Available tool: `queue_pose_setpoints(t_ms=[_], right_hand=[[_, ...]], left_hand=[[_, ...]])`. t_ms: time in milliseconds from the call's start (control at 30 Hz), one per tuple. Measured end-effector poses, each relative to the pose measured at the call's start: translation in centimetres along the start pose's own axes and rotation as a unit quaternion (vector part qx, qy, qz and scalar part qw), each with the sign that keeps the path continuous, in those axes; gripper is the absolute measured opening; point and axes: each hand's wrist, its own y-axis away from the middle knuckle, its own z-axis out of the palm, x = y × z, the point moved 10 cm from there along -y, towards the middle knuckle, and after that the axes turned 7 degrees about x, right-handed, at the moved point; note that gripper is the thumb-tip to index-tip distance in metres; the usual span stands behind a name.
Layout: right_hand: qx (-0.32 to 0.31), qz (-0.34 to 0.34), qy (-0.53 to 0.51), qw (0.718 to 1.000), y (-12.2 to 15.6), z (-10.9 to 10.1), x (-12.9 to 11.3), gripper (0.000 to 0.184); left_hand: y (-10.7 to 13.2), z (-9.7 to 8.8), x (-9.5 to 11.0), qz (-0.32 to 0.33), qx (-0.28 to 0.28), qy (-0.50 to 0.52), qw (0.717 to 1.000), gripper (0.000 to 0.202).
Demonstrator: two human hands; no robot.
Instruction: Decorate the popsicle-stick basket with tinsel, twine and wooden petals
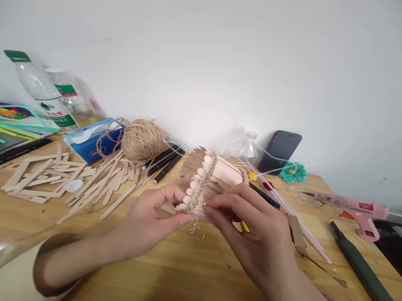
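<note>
My left hand (149, 217) and right hand (253, 231) above the tabletop (179, 276), fingers of both pinching the near end of the stick box (222, 172), its long axis and silver trim (202, 180) pointing away, slightly right.

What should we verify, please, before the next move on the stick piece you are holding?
1. Grip: the left hand and the right hand both hold the stick basket at its near edge: ok.
2. The silver trim lies along the rounded stick tips: ok.
3. Trim bonded to the sticks: cannot tell.
4. The glue gun lies on the table, apart from both hands: ok.
5. Surface under the hands clean: loose bits lie there: not ok.
</note>
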Motion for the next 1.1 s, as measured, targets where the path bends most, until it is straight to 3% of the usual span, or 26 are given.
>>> queue_pose_setpoints(t_ms=[200, 533, 733, 800, 967, 1100], right_hand=[[0.014, -0.04, -0.017, 0.999, 0.2, -0.3, -0.9, 0.012], [0.006, -0.042, 0.047, 0.998, -0.8, -0.3, -1.2, 0.012], [0.033, -0.125, 0.141, 0.982, -0.8, -0.7, -3.1, 0.017], [0.025, -0.098, 0.107, 0.989, -0.9, -0.8, -2.7, 0.017], [-0.038, 0.06, -0.037, 0.997, -1.4, 0.1, 0.1, 0.015], [-0.054, 0.098, -0.036, 0.993, -1.4, 0.5, 0.8, 0.016]], left_hand=[[-0.1, -0.5, -0.3, -0.028, 0.033, 0.037, 0.998, 0.009], [0.2, -0.1, -1.0, -0.062, 0.012, 0.048, 0.997, 0.008], [0.2, 0.0, -0.4, -0.054, 0.004, 0.048, 0.997, 0.011], [0.2, 0.1, -0.4, -0.056, 0.002, 0.05, 0.997, 0.01], [0.2, 0.0, -0.6, -0.055, 0.014, 0.031, 0.998, 0.009], [0.1, -0.1, -0.7, -0.068, 0.019, 0.022, 0.997, 0.006]])
